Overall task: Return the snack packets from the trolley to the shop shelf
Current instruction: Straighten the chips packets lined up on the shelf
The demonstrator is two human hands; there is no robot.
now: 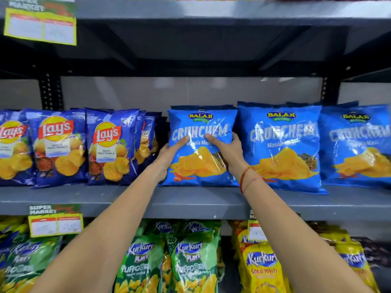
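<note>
A light blue Balaji Crunchem packet (201,163) stands upright on the grey middle shelf (190,199), in front of more packets of the same kind. My left hand (169,155) grips its left edge, thumb across the front. My right hand (227,149) grips its right edge, thumb on the front too; a red thread circles that wrist. Both arms reach up from below. The trolley is out of view.
Two more Crunchem packets (281,149) stand to the right, dark blue Lay's packets (112,149) to the left. Below hang green Kurkure Puffcorn (190,267) and yellow Kurkure packets (262,269). Yellow price tags (55,226) clip to the shelf edges. Another shelf (211,9) runs overhead.
</note>
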